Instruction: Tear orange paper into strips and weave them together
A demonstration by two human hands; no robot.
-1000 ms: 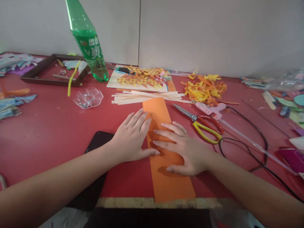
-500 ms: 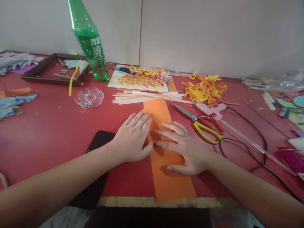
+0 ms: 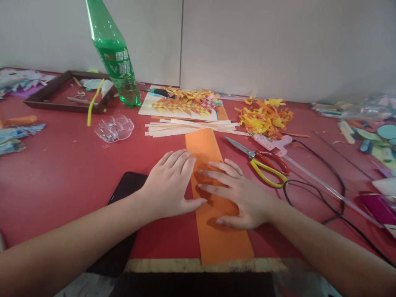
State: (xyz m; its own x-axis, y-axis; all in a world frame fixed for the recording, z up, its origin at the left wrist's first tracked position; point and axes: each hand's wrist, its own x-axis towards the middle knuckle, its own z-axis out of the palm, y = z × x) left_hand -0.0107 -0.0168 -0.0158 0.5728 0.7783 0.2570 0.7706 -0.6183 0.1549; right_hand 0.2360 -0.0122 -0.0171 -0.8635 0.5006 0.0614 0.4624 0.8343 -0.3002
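A long strip of orange paper [image 3: 222, 243], apparently folded lengthwise, lies on the red table with its near end at the front edge. My left hand [image 3: 170, 181] rests along the paper's left edge, fingers stretched out and thumb reaching over the sheet. Flat on the middle of the paper lies my right hand [image 3: 238, 194], its fingers spread. Neither hand grips anything. Right of the paper are scissors [image 3: 255, 154] with one red and one yellow handle. Partly under my left forearm is a black phone [image 3: 126, 185].
Pale paper strips [image 3: 173, 127] lie beyond the orange sheet, near a woven orange-yellow piece [image 3: 185, 101]. A pink glue gun [image 3: 274, 144] trails a black cable. Farther off stand a green bottle [image 3: 117, 62], a clear bead dish [image 3: 114, 128], a dark frame [image 3: 46, 88] and yellow-orange scraps [image 3: 266, 117].
My left hand has slid slightly toward me along the paper's left edge, its thumb now farther over the sheet. My right hand stays nearly in place.
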